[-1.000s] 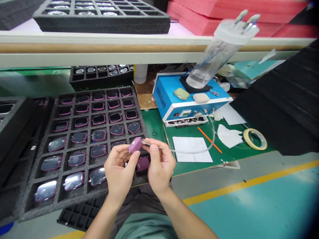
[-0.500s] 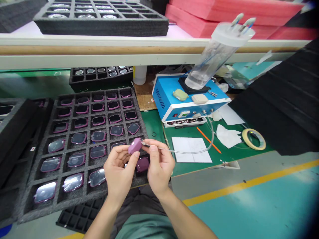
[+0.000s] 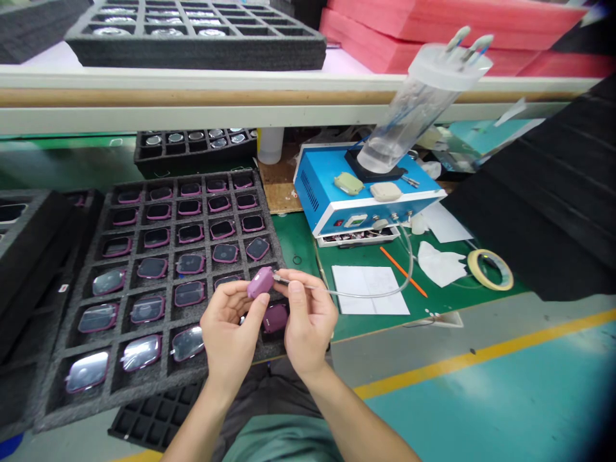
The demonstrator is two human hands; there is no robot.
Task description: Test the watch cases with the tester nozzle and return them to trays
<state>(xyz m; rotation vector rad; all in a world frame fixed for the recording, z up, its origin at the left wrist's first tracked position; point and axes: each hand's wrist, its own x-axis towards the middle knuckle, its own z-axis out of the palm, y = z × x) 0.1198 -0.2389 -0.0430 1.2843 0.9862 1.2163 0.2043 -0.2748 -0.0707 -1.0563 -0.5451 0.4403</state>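
My left hand (image 3: pixel 235 327) pinches a small purple case (image 3: pixel 260 283) between thumb and fingers, tilted over the tray's near right part. In my right hand (image 3: pixel 309 317) is a thin metal nozzle (image 3: pixel 283 280), its tip at the right end of the purple case. A clear tube (image 3: pixel 370 295) runs from the nozzle to the front of a blue machine (image 3: pixel 327 179). Under my hands, the grey foam tray (image 3: pixel 168 282) holds several purple-framed cases with dark glossy faces. Another purple case (image 3: pixel 275 318) shows between my hands.
A slanted clear cylinder (image 3: pixel 409 109) stands on the machine beside a green case (image 3: pixel 349 183) and a beige case (image 3: pixel 385 191). White paper (image 3: pixel 368 298), an orange stick (image 3: pixel 403 271) and a tape roll (image 3: pixel 489 269) lie right. A shelf edge (image 3: pixel 192 119) crosses above.
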